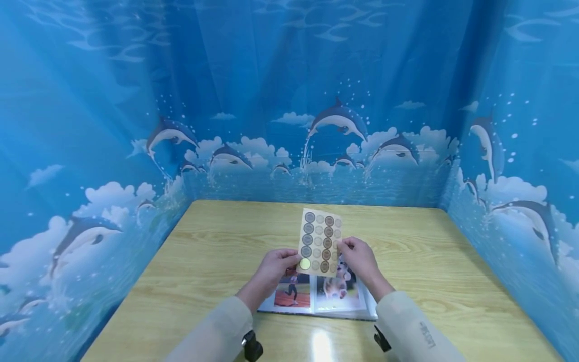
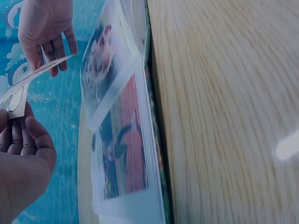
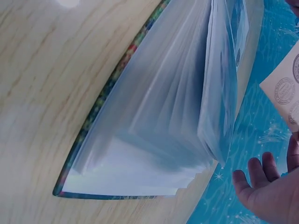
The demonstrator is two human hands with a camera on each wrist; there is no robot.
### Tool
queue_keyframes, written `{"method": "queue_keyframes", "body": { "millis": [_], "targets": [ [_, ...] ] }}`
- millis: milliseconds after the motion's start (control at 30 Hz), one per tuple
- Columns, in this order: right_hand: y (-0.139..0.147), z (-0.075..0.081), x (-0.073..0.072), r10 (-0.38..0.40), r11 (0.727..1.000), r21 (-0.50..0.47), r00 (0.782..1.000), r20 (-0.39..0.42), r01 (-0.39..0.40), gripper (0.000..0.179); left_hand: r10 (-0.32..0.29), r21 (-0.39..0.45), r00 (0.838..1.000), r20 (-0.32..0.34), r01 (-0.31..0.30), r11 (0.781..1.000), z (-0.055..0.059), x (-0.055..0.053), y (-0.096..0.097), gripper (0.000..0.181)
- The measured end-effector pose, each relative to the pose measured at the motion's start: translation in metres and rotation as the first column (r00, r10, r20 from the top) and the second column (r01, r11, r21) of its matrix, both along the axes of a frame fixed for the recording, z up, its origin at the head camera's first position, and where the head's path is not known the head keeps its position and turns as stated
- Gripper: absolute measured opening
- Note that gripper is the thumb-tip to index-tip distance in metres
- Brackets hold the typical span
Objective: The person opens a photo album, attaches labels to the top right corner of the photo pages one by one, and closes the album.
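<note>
A sheet of round stickers (image 1: 318, 241) is held up above an open photo album (image 1: 312, 307). My left hand (image 1: 277, 269) pinches its lower left edge, near a pale yellow circle; the left wrist view shows that thumb and finger on the sheet's corner. On the opposite edge, my right hand (image 1: 360, 257) pinches the sheet between thumb and finger. Brown and paler circles run in columns down the sheet. Below, the album shows a photo of a runner on a red track (image 1: 293, 291) and an animal photo (image 1: 336, 289), both partly covered by the sheet or hands.
The album's clear sleeves (image 3: 173, 102) fan upward in the right wrist view, above its patterned green cover edge (image 3: 105, 93). It lies on a wood-grain table (image 1: 217, 241). A blue dolphin-print curtain (image 1: 253, 100) surrounds the back and sides.
</note>
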State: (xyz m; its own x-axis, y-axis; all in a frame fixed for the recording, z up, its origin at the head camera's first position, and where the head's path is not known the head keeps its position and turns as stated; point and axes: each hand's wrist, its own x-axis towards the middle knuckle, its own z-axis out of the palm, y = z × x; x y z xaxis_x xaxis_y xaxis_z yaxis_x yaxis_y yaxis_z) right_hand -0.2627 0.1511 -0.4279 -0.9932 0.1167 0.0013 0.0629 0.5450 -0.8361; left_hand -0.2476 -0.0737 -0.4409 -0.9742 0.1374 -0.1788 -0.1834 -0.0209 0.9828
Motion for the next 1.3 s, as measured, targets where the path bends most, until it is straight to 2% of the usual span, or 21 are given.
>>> {"method": "queue_keyframes", "body": {
  "millis": [133, 233, 300, 367, 433, 500, 567, 700, 767, 967, 1100, 1200, 1300],
  "targets": [
    [0.004, -0.001, -0.002, 0.003, 0.999, 0.04, 0.999, -0.037, -0.001, 0.038, 0.006, 0.022, 1.0, 0.011, -0.007, 1.0, 0.003, 0.002, 0.008, 0.02],
    [0.001, -0.003, 0.0, 0.041, 0.99, 0.137, 0.986, -0.164, -0.018, 0.042, 0.016, 0.043, 1.0, 0.018, -0.016, 0.999, 0.004, 0.002, 0.012, 0.021],
    [-0.003, -0.003, 0.004, 0.091, 0.976, 0.217, 0.957, -0.275, -0.03, 0.04, 0.023, 0.058, 1.0, 0.01, -0.023, 0.998, 0.003, 0.001, 0.014, 0.022],
    [-0.011, -0.002, 0.008, 0.142, 0.957, 0.289, 0.917, -0.373, -0.03, 0.035, 0.031, 0.074, 1.0, 0.004, -0.031, 0.997, 0.001, 0.0, 0.016, 0.022],
    [-0.018, -0.002, 0.012, 0.183, 0.943, 0.331, 0.88, -0.439, -0.031, 0.028, 0.039, 0.086, 0.999, -0.005, -0.038, 0.996, 0.0, 0.0, 0.018, 0.023],
    [-0.025, -0.002, 0.016, 0.211, 0.936, 0.35, 0.858, -0.469, -0.039, 0.023, 0.044, 0.094, 0.999, -0.014, -0.042, 0.995, -0.001, 0.0, 0.02, 0.023],
    [-0.031, -0.002, 0.02, 0.223, 0.938, 0.343, 0.859, -0.462, -0.059, 0.021, 0.047, 0.098, 0.999, -0.018, -0.045, 0.994, -0.001, 0.001, 0.022, 0.024],
    [-0.037, -0.003, 0.026, 0.231, 0.942, 0.321, 0.879, -0.417, -0.095, 0.021, 0.052, 0.09, 0.998, -0.019, -0.05, 0.995, 0.0, 0.002, 0.024, 0.025],
    [-0.039, -0.004, 0.027, 0.234, 0.944, 0.316, 0.877, -0.419, -0.101, 0.022, 0.052, 0.089, 0.999, -0.017, -0.05, 0.995, 0.0, 0.002, 0.025, 0.025],
    [-0.042, -0.01, 0.028, 0.25, 0.942, 0.318, 0.851, -0.462, -0.105, 0.028, 0.037, 0.089, 0.998, -0.042, -0.033, 0.995, 0.0, 0.004, 0.027, 0.026],
    [-0.045, -0.011, 0.029, 0.242, 0.942, 0.324, 0.854, -0.46, -0.092, 0.026, 0.03, 0.046, 0.999, -0.045, -0.028, 0.999, -0.002, 0.003, 0.025, 0.026],
    [-0.047, -0.01, 0.029, 0.234, 0.941, 0.327, 0.866, -0.443, -0.087, 0.024, 0.032, -0.011, 0.999, -0.021, -0.033, 0.999, -0.002, 0.004, 0.024, 0.025],
    [-0.048, -0.01, 0.03, 0.233, 0.939, 0.335, 0.868, -0.44, -0.082, 0.021, 0.024, -0.037, 1.0, -0.007, -0.024, 0.999, -0.001, 0.004, 0.023, 0.026]
  ]
}}
